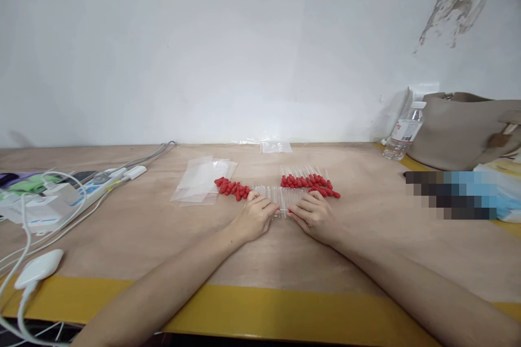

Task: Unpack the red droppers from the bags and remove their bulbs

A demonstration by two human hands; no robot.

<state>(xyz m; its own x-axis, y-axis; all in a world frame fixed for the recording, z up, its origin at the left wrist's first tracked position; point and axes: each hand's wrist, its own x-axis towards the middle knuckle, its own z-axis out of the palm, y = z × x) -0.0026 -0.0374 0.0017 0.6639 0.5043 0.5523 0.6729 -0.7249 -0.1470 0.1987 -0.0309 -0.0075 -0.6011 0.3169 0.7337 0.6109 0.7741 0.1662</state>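
Hands meet at the middle of the pale wooden table (366, 260): our left hand (255, 216) and right hand (312, 214) both rest, fingers curled down and close together, on a row of thin clear plastic dropper tubes (280, 198) lying side by side on the wood. The fingertips press on the near ends of the tubes; whether a single tube is pinched between them we cannot tell, since the clear plastic is hard to make out under the fingers. Behind our right hand lies a cluster of small red rubber bulbs (308, 181), many of which appear already seated on tubes that fan toward the wall. Left of the tubes sits a looser heap of red bulbs (233, 188), apparently still unattached, touching the edge of a stack of flat clear plastic bags (201, 181); another small clear bag (275, 146) lies near the wall. Judging from this layout, we reckon the work is somewhere in the middle: one batch looks assembled, while the bare tubes under our hands and the loose bulbs remain, and the bags look unfilled. Off to the left lie a white power strip with cables (101, 184); at the right stand a clear water bottle (405, 133) and a grey-beige bag (464, 127).
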